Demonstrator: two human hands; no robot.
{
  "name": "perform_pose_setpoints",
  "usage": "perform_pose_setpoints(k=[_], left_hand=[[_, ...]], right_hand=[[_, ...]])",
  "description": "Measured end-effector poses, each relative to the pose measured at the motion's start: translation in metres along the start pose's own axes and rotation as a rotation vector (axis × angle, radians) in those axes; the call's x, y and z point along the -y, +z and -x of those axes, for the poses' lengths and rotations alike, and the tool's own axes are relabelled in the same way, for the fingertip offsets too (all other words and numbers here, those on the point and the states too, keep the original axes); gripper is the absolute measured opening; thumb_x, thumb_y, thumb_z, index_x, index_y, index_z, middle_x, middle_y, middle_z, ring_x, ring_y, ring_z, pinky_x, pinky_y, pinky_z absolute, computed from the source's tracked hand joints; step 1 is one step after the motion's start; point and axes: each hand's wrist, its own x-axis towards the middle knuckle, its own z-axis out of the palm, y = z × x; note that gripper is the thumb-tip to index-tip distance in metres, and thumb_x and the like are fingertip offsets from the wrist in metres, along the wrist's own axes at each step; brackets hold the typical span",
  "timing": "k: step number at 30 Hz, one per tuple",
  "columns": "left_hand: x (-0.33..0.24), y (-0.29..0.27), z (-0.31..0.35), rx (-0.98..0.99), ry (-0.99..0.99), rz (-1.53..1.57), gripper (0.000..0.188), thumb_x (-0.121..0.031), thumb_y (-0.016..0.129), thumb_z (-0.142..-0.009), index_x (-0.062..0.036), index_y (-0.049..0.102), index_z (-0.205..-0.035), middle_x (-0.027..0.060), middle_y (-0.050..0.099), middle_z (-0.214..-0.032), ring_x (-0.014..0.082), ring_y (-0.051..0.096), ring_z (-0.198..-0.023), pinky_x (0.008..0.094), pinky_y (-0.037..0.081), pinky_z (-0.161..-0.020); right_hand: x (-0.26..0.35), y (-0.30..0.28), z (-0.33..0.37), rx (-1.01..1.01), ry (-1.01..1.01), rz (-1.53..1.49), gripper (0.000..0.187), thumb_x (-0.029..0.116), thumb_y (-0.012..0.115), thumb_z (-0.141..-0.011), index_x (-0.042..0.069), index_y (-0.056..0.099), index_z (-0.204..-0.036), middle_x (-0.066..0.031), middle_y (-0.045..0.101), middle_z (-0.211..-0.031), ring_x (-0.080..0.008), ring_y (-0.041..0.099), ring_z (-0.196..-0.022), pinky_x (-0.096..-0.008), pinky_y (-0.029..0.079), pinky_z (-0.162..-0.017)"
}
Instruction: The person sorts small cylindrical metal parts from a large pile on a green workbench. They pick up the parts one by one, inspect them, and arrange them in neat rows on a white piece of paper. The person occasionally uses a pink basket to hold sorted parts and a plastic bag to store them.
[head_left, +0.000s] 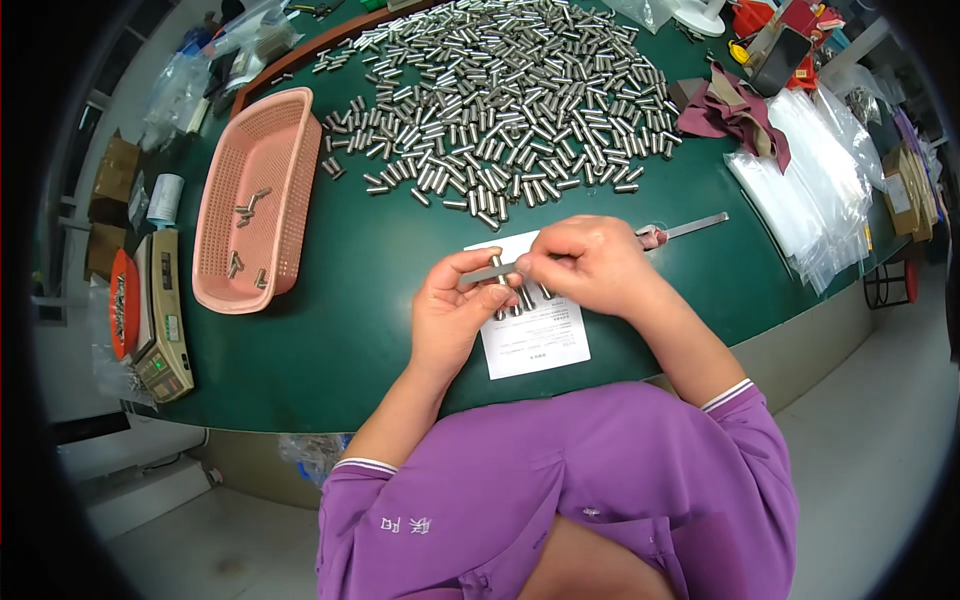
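Note:
Over a white printed sheet (540,352), my left hand (450,305) pinches a small shiny metal pin (496,261) between thumb and fingers. A thin flat grey metal strip (482,274) is gripped in the closed fingertips of my right hand (592,262). The strip lies across the pin, its far end close to my left fingers; whether it touches the pin I cannot tell. Beneath my hands, a few more metal pins (526,298) rest on the sheet, partly hidden by my fingers.
A large spread of metal pins (510,110) covers the green table's far side. At left stand a pink basket (300,215) holding several pins and a scale (163,310). Right of my hands lies a metal blade with a wrapped handle (655,237), near a maroon cloth (735,115) and plastic bags (805,200).

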Motion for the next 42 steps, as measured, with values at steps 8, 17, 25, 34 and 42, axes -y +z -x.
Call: perform_pose_setpoints(k=[8,17,25,34,42], left_hand=[[0.006,-0.002,0.001,0.045,0.003,0.020,0.035,-0.003,0.068,-0.090,-0.0017,0.056,-0.123,0.0136,0.069,-0.099,0.0152,0.066,-0.081,0.0276,0.055,-0.073],[0.004,-0.003,-0.001,0.031,0.012,0.089,0.034,-0.007,0.064,-0.094,-0.0025,0.053,-0.126,0.0134,0.068,-0.101,0.0149,0.064,-0.081,0.0273,0.052,-0.076],[0.002,-0.001,0.001,0.029,0.027,0.045,0.034,-0.006,0.063,-0.094,-0.0025,0.053,-0.126,0.0121,0.067,-0.097,0.0153,0.063,-0.080,0.0270,0.052,-0.074],[-0.022,-0.011,0.002,-0.104,0.355,-0.956,0.027,-0.003,0.075,-0.077,-0.0014,0.066,-0.103,0.0080,0.063,-0.096,0.0175,0.060,-0.085,0.0293,0.050,-0.076],[-0.026,-0.007,0.006,-0.013,0.295,-1.211,0.027,-0.010,0.077,-0.073,-0.0014,0.069,-0.097,0.0107,0.059,-0.097,0.0291,0.057,-0.097,0.0383,0.047,-0.083]], right_hand=[[-0.005,-0.006,0.000,0.016,0.041,0.003,0.029,0.035,0.069,-0.083,0.010,0.067,-0.068,-0.0054,0.063,-0.064,-0.0271,0.063,-0.061,-0.0400,0.047,-0.053],[-0.014,-0.029,-0.002,0.049,0.165,0.053,0.024,0.032,0.070,-0.082,0.011,0.071,-0.072,-0.0060,0.065,-0.065,-0.0256,0.063,-0.059,-0.0383,0.048,-0.054],[-0.002,-0.008,-0.003,0.001,0.019,0.057,0.029,0.036,0.067,-0.085,0.010,0.068,-0.072,-0.0071,0.063,-0.065,-0.0285,0.063,-0.062,-0.0400,0.049,-0.057],[0.001,-0.050,0.013,0.146,0.329,0.024,0.034,0.034,0.078,-0.075,0.011,0.071,-0.099,-0.0028,0.062,-0.077,-0.0188,0.062,-0.073,-0.0342,0.049,-0.065],[0.012,-0.011,0.027,0.303,0.260,0.145,0.041,0.017,0.078,-0.071,0.011,0.066,-0.110,-0.0073,0.057,-0.098,-0.0281,0.062,-0.090,-0.0390,0.050,-0.079]])
